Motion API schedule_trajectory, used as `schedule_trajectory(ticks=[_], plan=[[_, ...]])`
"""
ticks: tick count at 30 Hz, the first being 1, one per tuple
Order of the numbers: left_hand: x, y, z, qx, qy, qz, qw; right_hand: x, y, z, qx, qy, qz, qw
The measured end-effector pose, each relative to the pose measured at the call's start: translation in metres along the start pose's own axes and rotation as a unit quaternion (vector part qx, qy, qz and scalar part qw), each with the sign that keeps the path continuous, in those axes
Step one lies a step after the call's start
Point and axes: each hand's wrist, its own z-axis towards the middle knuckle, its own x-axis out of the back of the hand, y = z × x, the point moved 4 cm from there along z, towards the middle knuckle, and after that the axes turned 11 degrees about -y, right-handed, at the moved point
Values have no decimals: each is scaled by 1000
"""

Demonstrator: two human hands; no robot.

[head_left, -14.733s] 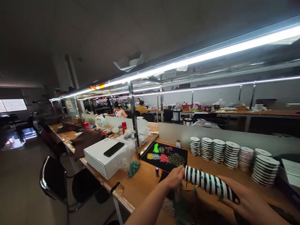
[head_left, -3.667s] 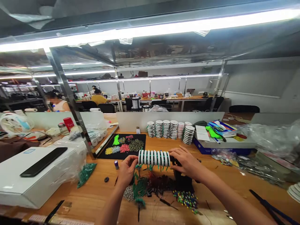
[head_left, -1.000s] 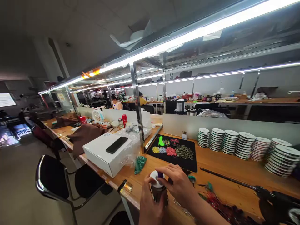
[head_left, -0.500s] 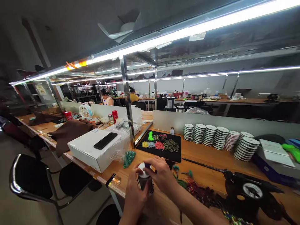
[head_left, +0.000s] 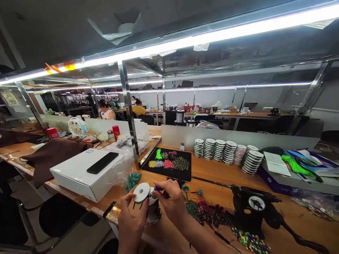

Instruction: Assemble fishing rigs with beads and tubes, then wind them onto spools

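Note:
My left hand [head_left: 132, 215] grips a white-rimmed spool [head_left: 142, 192] by its edge, tilted, above the near part of the bench. Between the thumb and fingers of my right hand [head_left: 173, 201] is a small purple piece [head_left: 158, 188], close to the spool's right edge; its kind is not clear. Directly below both hands stands a stack of spools [head_left: 154, 212], partly covered by my fingers. Behind them, a black mat [head_left: 169, 174] carries piles of small coloured pieces.
Stacks of white-rimmed spools [head_left: 220, 150] line the frosted divider. A black clamp-like device [head_left: 251, 208] stands right, near loose feathery bits [head_left: 209, 211] and coloured beads [head_left: 250, 240]. Left are a white box [head_left: 76, 169] with a phone [head_left: 102, 163] and a metal post [head_left: 128, 113].
The left hand has raised and tilted a spool, moving it left off the stack. My right hand has drawn apart to the right with the purple piece. The view has turned right.

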Motion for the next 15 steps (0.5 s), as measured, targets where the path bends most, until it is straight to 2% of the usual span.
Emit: schedule_trajectory(ticks=[3,6,9,11,13,15], plan=[[10,-9,6,7,23,-44,999,-16,-4,2,20,-58,-41,997],[11,-12,9,10,10,-57,998,-17,-4,6,6,-74,-51,996],[3,-8,9,9,-12,-54,998,1,5,6,-76,10,26,997],[-4,-3,8,-2,-30,-39,999,13,15,1,-141,79,82,983],[-10,0,6,-5,-53,7,999,22,23,-6,-175,109,115,972],[-15,0,5,11,-76,62,995,27,28,-12,-185,111,113,970]])
